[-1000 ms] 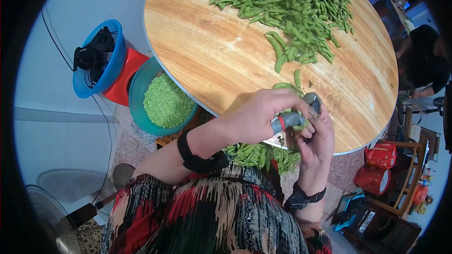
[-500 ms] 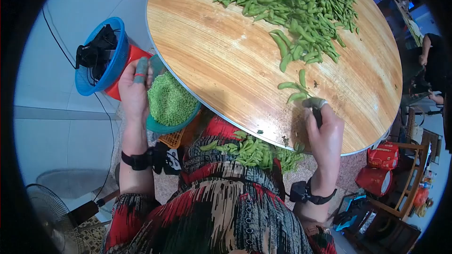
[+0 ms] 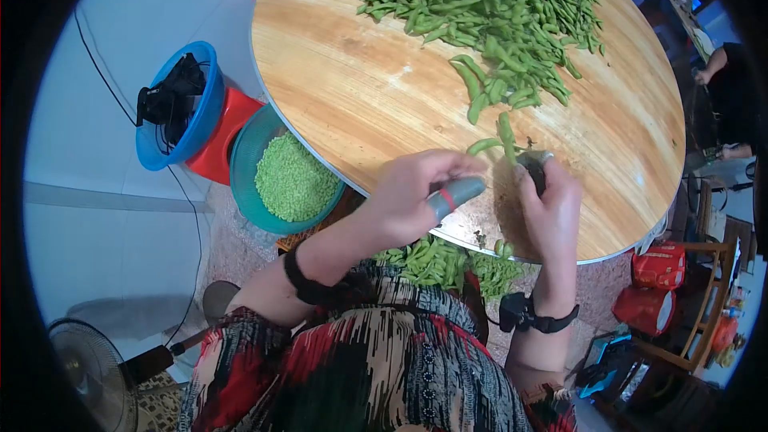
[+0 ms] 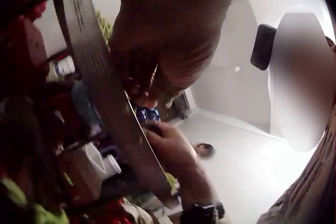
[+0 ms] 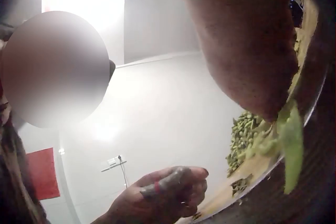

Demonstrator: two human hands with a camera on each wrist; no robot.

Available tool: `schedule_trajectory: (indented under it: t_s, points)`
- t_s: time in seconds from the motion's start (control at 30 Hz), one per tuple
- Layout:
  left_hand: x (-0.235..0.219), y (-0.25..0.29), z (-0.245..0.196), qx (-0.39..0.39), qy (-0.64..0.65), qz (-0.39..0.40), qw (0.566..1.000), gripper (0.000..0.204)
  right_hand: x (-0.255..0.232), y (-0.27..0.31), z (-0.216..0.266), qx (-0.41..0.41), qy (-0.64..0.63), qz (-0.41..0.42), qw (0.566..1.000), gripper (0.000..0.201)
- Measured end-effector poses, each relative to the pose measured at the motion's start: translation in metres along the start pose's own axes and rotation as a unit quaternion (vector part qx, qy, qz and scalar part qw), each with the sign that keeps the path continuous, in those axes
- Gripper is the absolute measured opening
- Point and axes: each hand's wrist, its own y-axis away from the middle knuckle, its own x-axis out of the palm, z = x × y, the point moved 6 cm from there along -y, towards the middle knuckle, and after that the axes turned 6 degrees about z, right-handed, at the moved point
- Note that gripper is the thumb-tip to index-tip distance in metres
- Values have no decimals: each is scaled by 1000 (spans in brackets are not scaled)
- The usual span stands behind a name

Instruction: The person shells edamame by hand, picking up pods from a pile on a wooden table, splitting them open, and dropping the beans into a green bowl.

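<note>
In the head view my left hand (image 3: pixel 404 196) is over the near table edge, thumb apart from the bent fingers and nothing between them. A grey cover (image 3: pixel 460 194) with a red band wraps its thumb. My right hand (image 3: pixel 554 204), also with a dark finger cover (image 3: pixel 534 172), pinches a green soybean pod (image 5: pixel 291 148) that sticks out from its fingertips in the right wrist view. Another soybean pod (image 3: pixel 482 146) lies just beyond on the round wooden table (image 3: pixel 344 72). In the left wrist view the fingertips of my left hand (image 4: pixel 163 50) are dark.
A big heap of pods (image 3: pixel 480 0) covers the table's far side. Left of the table stands a green basket (image 3: pixel 244 168) of shelled beans (image 3: pixel 294 180), beside a blue basket (image 3: pixel 196 132) on a red stool (image 3: pixel 232 124). Pods (image 3: pixel 436 264) lie at my lap. A fan (image 3: pixel 96 376) stands lower left.
My left hand went from the front of my body out to the green basket, then came back toward my right hand. The right hand reached to the loose pods and now pinches one.
</note>
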Motion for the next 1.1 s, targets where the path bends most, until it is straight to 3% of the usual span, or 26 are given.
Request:
schedule_trajectory:
  t_s: [0.03,0.07,0.1,0.13,0.2,0.23,0.27,0.3,0.33,0.4,0.6,0.67,0.7,0.73,0.77,0.8,0.87,0.9,0.97,1.03,1.1]
  points:
    - [8,-5,8,-66,189,-40,979,29,8,5,-12,66,-280,66,956,15]
    - [15,-11,10,-67,189,-39,979,29,18,14,-15,125,-535,126,826,15]
    - [26,-18,11,-57,334,5,941,31,17,25,-4,166,-674,169,699,18]
    - [35,-24,8,-44,470,48,880,32,17,29,-2,166,-675,168,699,18]
    - [42,-29,7,-54,494,70,865,26,19,35,6,169,-746,200,612,20]
    - [43,-32,10,-33,512,67,856,21,17,37,6,169,-715,224,640,23]
    - [43,-34,10,-11,529,62,846,17,14,39,9,167,-717,223,639,23]
    - [40,-35,5,-16,524,12,851,12,10,39,12,169,-708,199,656,24]
    - [40,-36,4,-17,523,13,852,12,7,40,12,171,-698,176,672,25]
    - [34,-37,10,-45,386,-42,920,10,7,41,12,143,-704,193,668,26]
    - [28,-34,3,-85,236,-94,963,9,13,41,9,154,-719,207,645,23]
    - [30,-33,9,-72,220,-101,968,8,15,39,5,153,-651,185,721,20]
    - [29,-34,8,-59,203,-107,972,7,16,38,7,151,-649,185,722,20]
    - [29,-35,7,-57,203,-108,971,7,15,37,6,147,-615,166,756,18]
    - [33,-36,5,-44,283,-76,955,8,14,37,5,145,-579,148,788,17]
    - [37,-36,2,-30,362,-44,931,9,14,38,5,145,-579,149,789,17]
    - [38,-36,9,-19,367,-20,930,10,15,38,8,137,-638,162,740,17]
    - [39,-37,10,-8,370,6,929,12,13,38,9,137,-637,163,741,17]
    - [39,-37,9,4,405,30,914,13,16,42,15,188,-732,215,618,17]
    - [40,-36,5,17,440,53,896,15,15,41,16,195,-722,215,628,15]
    - [38,-35,6,-48,357,0,933,11,19,40,17,201,-711,215,639,14]
